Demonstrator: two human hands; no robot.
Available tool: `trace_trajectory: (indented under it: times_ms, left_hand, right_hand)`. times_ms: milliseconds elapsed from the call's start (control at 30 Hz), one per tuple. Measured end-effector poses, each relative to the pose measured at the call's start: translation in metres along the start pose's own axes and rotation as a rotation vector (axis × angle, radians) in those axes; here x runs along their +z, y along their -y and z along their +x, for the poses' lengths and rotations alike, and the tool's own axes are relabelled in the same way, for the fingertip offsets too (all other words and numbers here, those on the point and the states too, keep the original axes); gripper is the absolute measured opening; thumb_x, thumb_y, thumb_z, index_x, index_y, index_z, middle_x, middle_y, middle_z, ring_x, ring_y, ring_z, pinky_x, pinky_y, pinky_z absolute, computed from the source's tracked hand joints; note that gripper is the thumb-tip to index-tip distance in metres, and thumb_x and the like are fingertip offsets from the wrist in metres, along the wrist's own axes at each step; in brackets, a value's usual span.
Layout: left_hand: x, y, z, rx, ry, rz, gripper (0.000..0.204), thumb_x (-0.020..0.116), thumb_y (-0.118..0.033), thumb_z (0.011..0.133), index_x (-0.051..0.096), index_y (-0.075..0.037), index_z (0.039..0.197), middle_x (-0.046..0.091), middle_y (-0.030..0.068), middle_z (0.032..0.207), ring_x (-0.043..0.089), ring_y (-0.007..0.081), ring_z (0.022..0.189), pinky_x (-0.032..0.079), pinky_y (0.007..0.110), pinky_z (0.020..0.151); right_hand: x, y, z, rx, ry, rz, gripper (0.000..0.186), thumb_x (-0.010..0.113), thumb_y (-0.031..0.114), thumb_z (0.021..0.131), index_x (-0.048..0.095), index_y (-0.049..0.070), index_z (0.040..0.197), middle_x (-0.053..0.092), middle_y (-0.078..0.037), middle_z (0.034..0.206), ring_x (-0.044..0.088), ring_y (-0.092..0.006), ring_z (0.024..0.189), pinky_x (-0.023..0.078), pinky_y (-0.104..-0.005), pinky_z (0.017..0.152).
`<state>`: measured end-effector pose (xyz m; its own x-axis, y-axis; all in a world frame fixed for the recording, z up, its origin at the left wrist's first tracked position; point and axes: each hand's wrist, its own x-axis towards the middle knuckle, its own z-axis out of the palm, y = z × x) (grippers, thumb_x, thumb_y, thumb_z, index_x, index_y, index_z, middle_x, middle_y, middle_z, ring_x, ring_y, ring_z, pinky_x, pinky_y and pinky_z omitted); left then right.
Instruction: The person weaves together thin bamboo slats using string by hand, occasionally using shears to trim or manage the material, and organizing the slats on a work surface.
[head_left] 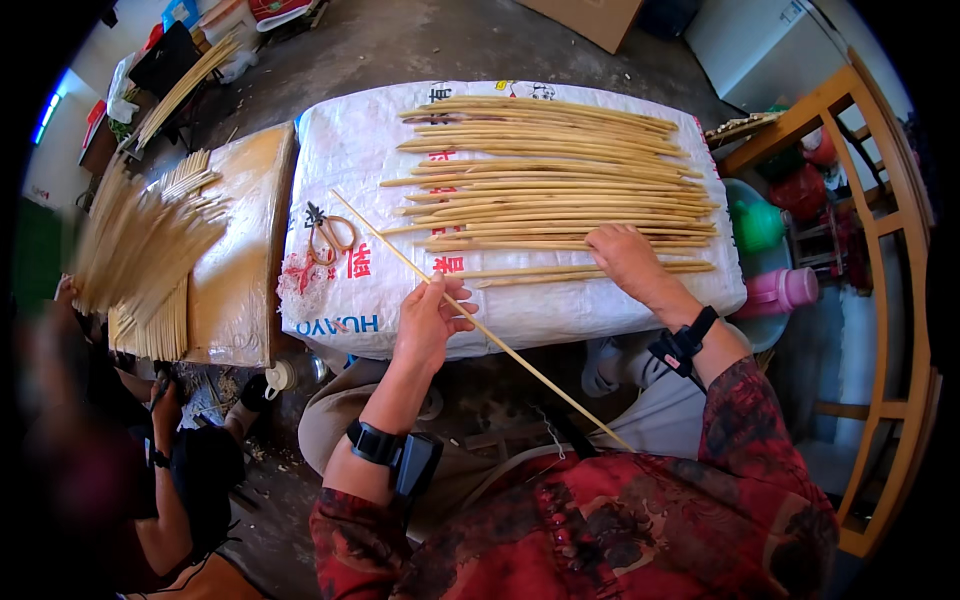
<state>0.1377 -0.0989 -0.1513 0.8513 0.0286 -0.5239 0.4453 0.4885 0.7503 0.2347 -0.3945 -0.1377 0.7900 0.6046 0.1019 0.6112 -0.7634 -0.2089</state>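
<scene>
A long thin pale wooden stick (530,370) slants from the white sack surface down to my lap. My left hand (430,322) is closed round it near its middle, thumb and fingers pinching it. Rows of similar tan sticks (560,172) lie side by side across the white woven sack (340,130) that covers the work surface. At the near edge of these rows, my right hand (625,255) rests with bent fingers closed on a stick; its fingertips are partly hidden. Left of the rows lie gold-handled scissors (332,238) beside a tangle of red and white string (305,280).
Left stands a second table (240,250) with stacked sticks; beside it another person's hand (67,290) holds a blurred bundle of sticks (145,240). A wooden frame (880,240) and a pink flask (782,290) in a basin stand close on the right.
</scene>
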Motion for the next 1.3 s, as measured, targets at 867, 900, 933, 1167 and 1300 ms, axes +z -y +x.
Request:
trace_trajectory:
  times_ms: [867, 900, 933, 1167, 1300]
  left_hand:
    - [0.024, -0.01, 0.014, 0.194, 0.222, -0.342, 0.033, 0.039, -0.03, 0.097, 0.05, 0.001, 0.095, 0.057, 0.0132, 0.091, 0.062, 0.0249, 0.086, 0.054, 0.036, 0.073]
    - [0.025, -0.008, 0.014, 0.197, 0.237, -0.35, 0.033, 0.039, -0.031, 0.097, 0.05, 0.001, 0.095, 0.057, 0.0132, 0.091, 0.062, 0.025, 0.087, 0.054, 0.036, 0.072]
    - [0.028, -0.005, 0.015, 0.2, 0.257, -0.361, 0.033, 0.04, -0.031, 0.097, 0.05, 0.001, 0.095, 0.057, 0.0132, 0.091, 0.062, 0.025, 0.087, 0.054, 0.036, 0.072]
    - [0.04, -0.002, 0.013, 0.213, 0.37, -0.434, 0.033, 0.04, -0.031, 0.097, 0.051, 0.0, 0.097, 0.057, 0.0122, 0.093, 0.062, 0.0241, 0.09, 0.053, 0.036, 0.074]
    - [0.04, -0.01, 0.011, 0.282, 0.443, -0.393, 0.03, 0.041, -0.029, 0.097, 0.053, -0.002, 0.1, 0.058, 0.0098, 0.094, 0.062, 0.0225, 0.091, 0.053, 0.034, 0.073]
  right_hand:
    - [-0.027, -0.026, -0.013, 0.253, -0.076, 0.342, 0.025, 0.061, 0.006, 0.075, 0.058, 0.003, 0.1, 0.059, -0.015, 0.096, 0.058, -0.029, 0.089, 0.046, -0.0364, 0.078]
    - [-0.027, -0.012, -0.015, 0.195, -0.043, 0.379, 0.027, 0.061, 0.007, 0.076, 0.058, 0.002, 0.102, 0.059, -0.015, 0.098, 0.058, -0.029, 0.088, 0.046, -0.0359, 0.078]
    - [-0.028, 0.005, -0.018, 0.14, -0.01, 0.411, 0.029, 0.061, 0.008, 0.077, 0.057, 0.002, 0.105, 0.059, -0.015, 0.1, 0.059, -0.0289, 0.087, 0.047, -0.0354, 0.077]
    - [-0.023, 0.086, -0.033, 0.153, 0.121, 0.42, 0.029, 0.054, 0.006, 0.082, 0.053, 0.002, 0.111, 0.06, -0.015, 0.09, 0.06, -0.0284, 0.079, 0.047, -0.0339, 0.071]
    - [-0.027, 0.082, -0.023, 0.033, -0.037, 0.347, 0.027, 0.052, 0.004, 0.083, 0.054, 0.002, 0.11, 0.059, -0.015, 0.084, 0.06, -0.0297, 0.077, 0.047, -0.0358, 0.067]
